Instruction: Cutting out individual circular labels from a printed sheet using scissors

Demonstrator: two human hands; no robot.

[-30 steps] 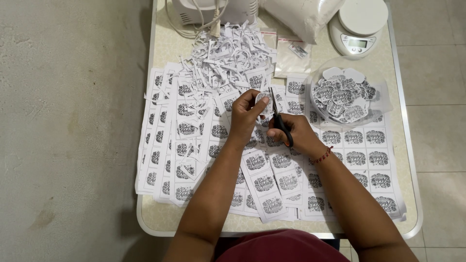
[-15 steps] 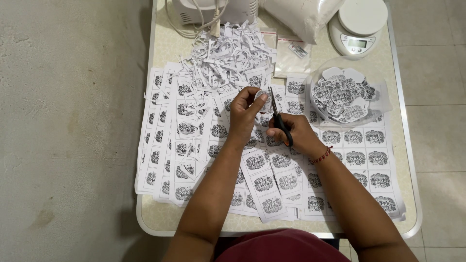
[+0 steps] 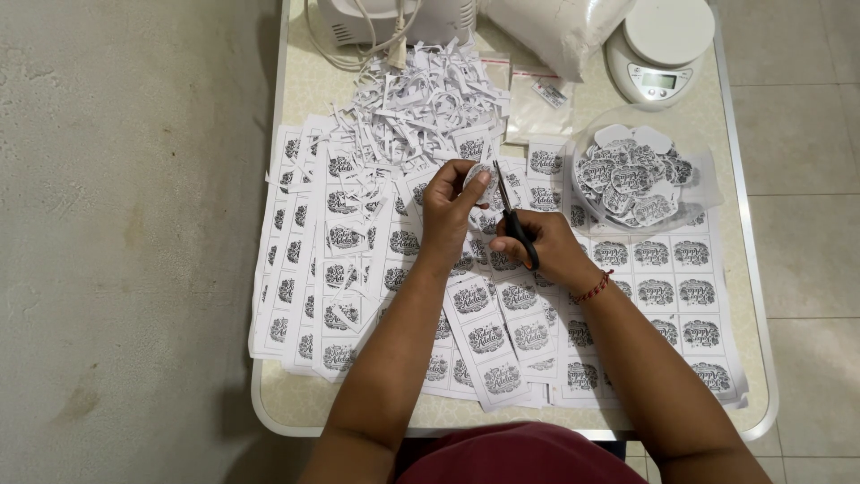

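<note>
Left hand (image 3: 452, 204) pinches label (image 3: 481, 178); right hand (image 3: 537, 246) grips scissors (image 3: 512, 215), seemingly cutting.

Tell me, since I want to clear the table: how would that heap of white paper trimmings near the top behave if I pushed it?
The heap of paper trimmings is probably very light: thin, curled strips lying loosely piled. A push would likely scatter it rather than slide it whole, and strips already lie strewn over the printed sheets. It looks floppy, so pinched handfuls would likely shed bits.
</note>
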